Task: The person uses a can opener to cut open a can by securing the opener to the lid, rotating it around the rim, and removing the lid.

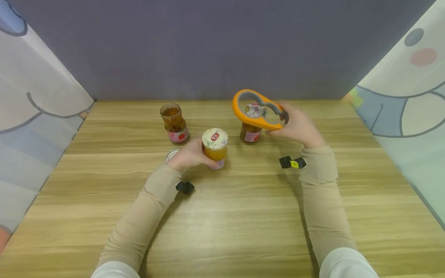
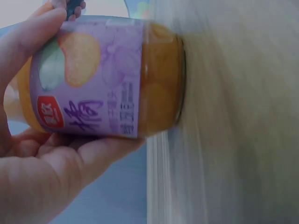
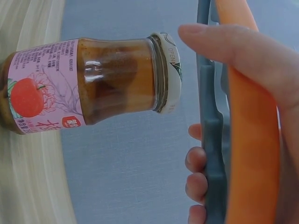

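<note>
Holding the loop tool: the right hand (image 1: 297,125) wraps thumb and fingers around one end of an orange plastic loop tool with a scalloped grey lining (image 3: 254,149), presumably so the wider opening projects free.
Tool's place: hovering over a lidded glass jar of brown fruit with a pink label (image 3: 112,79); the right wrist view shows it apart from the lid. The head view looks through the loop onto that lid.
Mandarin jar: a glass jar of orange fruit with a purple label and pale printed lid (image 1: 215,152), upright in the left hand (image 1: 190,155). Fingers and thumb clasp its sides, which likely steadies it and leaves the lid uncovered. I cannot tell whether its base touches the table.
Uncapped jar: a glass jar with brown contents and a pink label (image 1: 175,122) stands beyond the left hand, to its left, apart from the mandarin jar and seemingly out of the way.
Loose disc: a pale round lid (image 1: 171,154) lies near that jar, partly hidden by the left wrist.
Support: the wood-grained table (image 1: 222,216), bounded at the back by a plain grey panel (image 1: 215,50).
</note>
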{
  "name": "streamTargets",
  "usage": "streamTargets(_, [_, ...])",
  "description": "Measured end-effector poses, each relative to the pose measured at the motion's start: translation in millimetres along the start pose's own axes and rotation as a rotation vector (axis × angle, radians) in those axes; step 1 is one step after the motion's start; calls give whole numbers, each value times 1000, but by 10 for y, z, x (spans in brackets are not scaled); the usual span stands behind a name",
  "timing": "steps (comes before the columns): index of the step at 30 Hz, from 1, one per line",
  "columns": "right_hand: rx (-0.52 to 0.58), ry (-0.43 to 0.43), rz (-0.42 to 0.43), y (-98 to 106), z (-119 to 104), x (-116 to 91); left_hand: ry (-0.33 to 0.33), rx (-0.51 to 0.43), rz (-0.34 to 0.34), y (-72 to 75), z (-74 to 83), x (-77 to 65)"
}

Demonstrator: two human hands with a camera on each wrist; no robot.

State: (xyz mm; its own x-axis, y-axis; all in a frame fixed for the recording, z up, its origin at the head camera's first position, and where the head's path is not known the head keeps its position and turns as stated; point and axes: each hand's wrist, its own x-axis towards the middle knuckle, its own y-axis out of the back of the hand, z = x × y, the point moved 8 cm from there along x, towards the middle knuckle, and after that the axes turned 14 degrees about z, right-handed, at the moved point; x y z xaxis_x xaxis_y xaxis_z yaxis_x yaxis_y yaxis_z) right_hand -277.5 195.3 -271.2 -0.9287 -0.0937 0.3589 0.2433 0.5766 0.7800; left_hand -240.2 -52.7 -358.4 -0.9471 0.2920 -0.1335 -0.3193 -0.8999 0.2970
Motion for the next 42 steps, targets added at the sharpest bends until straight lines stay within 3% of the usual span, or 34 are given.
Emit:
streamTargets(13, [-18,-9,-60,-22,-29,-13,-32,27,-41,-1,-21,16])
streamTargets(19, [28,17,-59,-42,-111,15,-30,41,-16,28,-28,32])
streamTargets(24, [97,93,-93,-96,-223,-5,-45,24,-34,-17,-11,28])
streamTargets(32, [251,301,-136,-151,-510,-68,-39,13,-52,-55,-28,29])
streamTargets(42, [183,383,-134,-231,-657,-134,-56,-9,-72,-60,-38,47])
